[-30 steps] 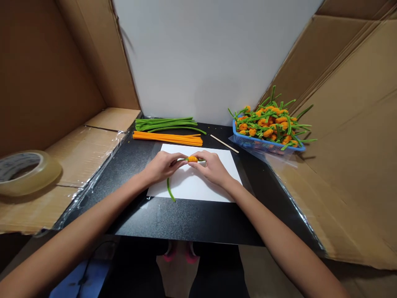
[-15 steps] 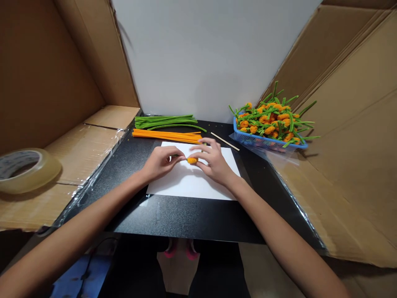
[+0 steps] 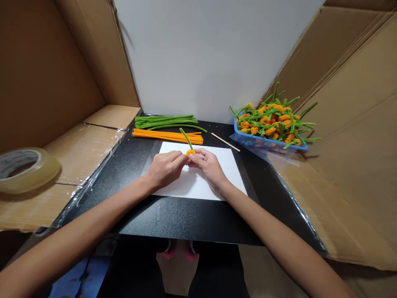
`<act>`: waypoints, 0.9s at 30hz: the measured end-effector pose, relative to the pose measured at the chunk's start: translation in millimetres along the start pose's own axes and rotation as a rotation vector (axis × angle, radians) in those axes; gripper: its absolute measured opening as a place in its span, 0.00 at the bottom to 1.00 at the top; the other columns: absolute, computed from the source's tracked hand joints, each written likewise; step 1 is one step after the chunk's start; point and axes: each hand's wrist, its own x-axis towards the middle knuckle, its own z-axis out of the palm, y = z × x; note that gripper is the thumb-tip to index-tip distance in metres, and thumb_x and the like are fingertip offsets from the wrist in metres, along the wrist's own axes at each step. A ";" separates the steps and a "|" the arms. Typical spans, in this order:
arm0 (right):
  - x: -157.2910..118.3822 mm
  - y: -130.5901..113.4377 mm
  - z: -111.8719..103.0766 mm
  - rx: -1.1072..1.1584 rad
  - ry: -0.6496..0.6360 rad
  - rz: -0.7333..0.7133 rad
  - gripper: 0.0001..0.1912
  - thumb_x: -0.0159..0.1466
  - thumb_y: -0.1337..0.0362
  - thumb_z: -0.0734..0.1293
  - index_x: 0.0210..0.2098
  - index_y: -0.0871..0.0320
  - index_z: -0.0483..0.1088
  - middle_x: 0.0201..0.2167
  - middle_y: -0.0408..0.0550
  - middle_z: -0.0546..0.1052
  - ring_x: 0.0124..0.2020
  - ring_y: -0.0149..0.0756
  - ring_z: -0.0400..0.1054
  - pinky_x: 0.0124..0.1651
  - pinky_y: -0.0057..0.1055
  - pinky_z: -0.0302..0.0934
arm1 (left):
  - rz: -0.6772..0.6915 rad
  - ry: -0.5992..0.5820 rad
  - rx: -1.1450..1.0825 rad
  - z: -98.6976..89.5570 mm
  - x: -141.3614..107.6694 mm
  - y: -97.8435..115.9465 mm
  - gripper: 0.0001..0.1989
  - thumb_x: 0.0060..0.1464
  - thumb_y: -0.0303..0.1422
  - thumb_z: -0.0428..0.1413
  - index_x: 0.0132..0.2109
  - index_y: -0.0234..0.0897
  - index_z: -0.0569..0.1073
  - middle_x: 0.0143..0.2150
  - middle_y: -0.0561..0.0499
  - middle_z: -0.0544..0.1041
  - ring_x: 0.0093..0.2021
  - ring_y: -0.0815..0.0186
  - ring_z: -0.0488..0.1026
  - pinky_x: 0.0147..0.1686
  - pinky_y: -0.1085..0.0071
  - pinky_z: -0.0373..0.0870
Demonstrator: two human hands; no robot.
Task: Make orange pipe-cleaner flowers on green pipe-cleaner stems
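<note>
Over the white paper (image 3: 198, 188), both hands meet at a small orange pipe-cleaner piece (image 3: 190, 153) with a green stem (image 3: 186, 138) that points up and slightly left. My right hand (image 3: 209, 165) pinches the orange part between thumb and fingers. From the other side my left hand (image 3: 166, 167) is closed, its fingertips pressed against the orange part's left edge. The fingers hide the piece's underside. Behind the paper lie a bundle of orange pipe cleaners (image 3: 167, 135) and a bundle of green pipe cleaners (image 3: 166, 121).
A blue basket (image 3: 269, 141) heaped with similar orange and green pieces (image 3: 273, 120) stands at the back right. A thin wooden stick (image 3: 225, 142) lies left of it. A tape roll (image 3: 46, 169) rests on cardboard at left. Cardboard walls flank the black table (image 3: 186, 219).
The orange piece has been turned, so its green stem now points up, away from me. My right hand's spread fingers have closed around it, and my left hand has moved in to touch it.
</note>
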 end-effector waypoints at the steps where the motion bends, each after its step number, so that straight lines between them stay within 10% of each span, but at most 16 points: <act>1: 0.4 0.4 -1.1 -0.019 -0.001 -0.012 0.19 0.53 0.53 0.76 0.37 0.60 0.72 0.28 0.45 0.79 0.30 0.32 0.73 0.40 0.31 0.68 | -0.036 -0.015 -0.025 1.4 -0.7 0.0 0.11 0.65 0.27 0.50 0.35 0.35 0.75 0.27 0.51 0.75 0.26 0.69 0.69 0.26 0.73 0.57; 7: 2.2 -0.5 -5.6 -0.284 -0.015 -0.186 0.13 0.60 0.56 0.70 0.38 0.60 0.75 0.32 0.49 0.79 0.31 0.36 0.74 0.39 0.34 0.69 | -0.293 -0.064 -0.223 3.3 0.4 -5.6 0.10 0.65 0.33 0.54 0.35 0.36 0.75 0.30 0.51 0.77 0.29 0.68 0.71 0.30 0.73 0.62; 15: -2.6 -12.9 -8.0 -0.734 -0.103 -0.357 0.11 0.67 0.65 0.61 0.34 0.58 0.76 0.32 0.46 0.79 0.34 0.36 0.72 0.40 0.33 0.65 | -0.230 -0.085 -0.112 -0.8 3.1 -7.0 0.09 0.64 0.33 0.54 0.37 0.37 0.76 0.37 0.49 0.80 0.40 0.62 0.73 0.35 0.70 0.67; 27: -2.8 -13.3 -12.2 -0.756 -0.208 -0.313 0.09 0.68 0.63 0.61 0.38 0.57 0.73 0.33 0.46 0.78 0.35 0.36 0.71 0.41 0.32 0.64 | -0.272 -0.051 -0.268 1.6 0.1 -9.7 0.07 0.64 0.34 0.56 0.38 0.36 0.76 0.35 0.50 0.80 0.31 0.68 0.73 0.29 0.74 0.66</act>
